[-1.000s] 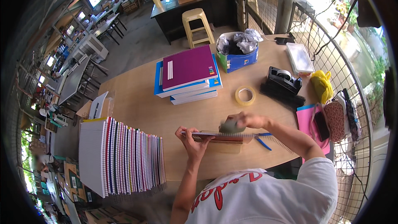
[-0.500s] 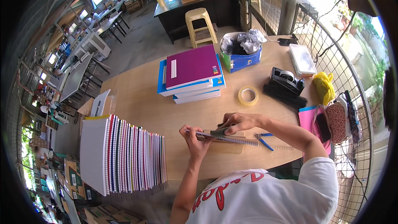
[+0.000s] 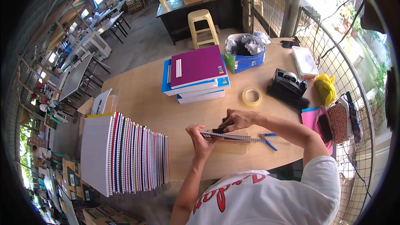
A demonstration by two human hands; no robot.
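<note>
My left hand [image 3: 201, 142] is closed on the end of a spiral-bound notebook [image 3: 227, 136], held up nearly edge-on above the table. A metal coil runs along its edge, and loose coil [image 3: 284, 143] stretches out to the right. My right hand [image 3: 239, 120] is closed, fingers bent over a dark object [image 3: 219, 131] at the notebook's far side; its kind is not clear. Blue-handled pliers [image 3: 269, 141] lie on the table just right of the notebook. Beneath it, a pale flat piece [image 3: 233, 148] rests on the tabletop.
A tall stack of spiral notebooks [image 3: 137, 154] stands left. Further back are a purple-topped notebook pile [image 3: 199, 67], a box of crumpled paper [image 3: 248, 61], a tape roll [image 3: 252, 96], a tape dispenser [image 3: 289, 81], black coils [image 3: 287, 98], a yellow bundle [image 3: 325, 85] and pouches [image 3: 338, 124].
The view has shifted slightly. My right hand has moved a little up and away along the notebook, and the dark object beneath its fingers shows less. My left hand keeps its hold.
</note>
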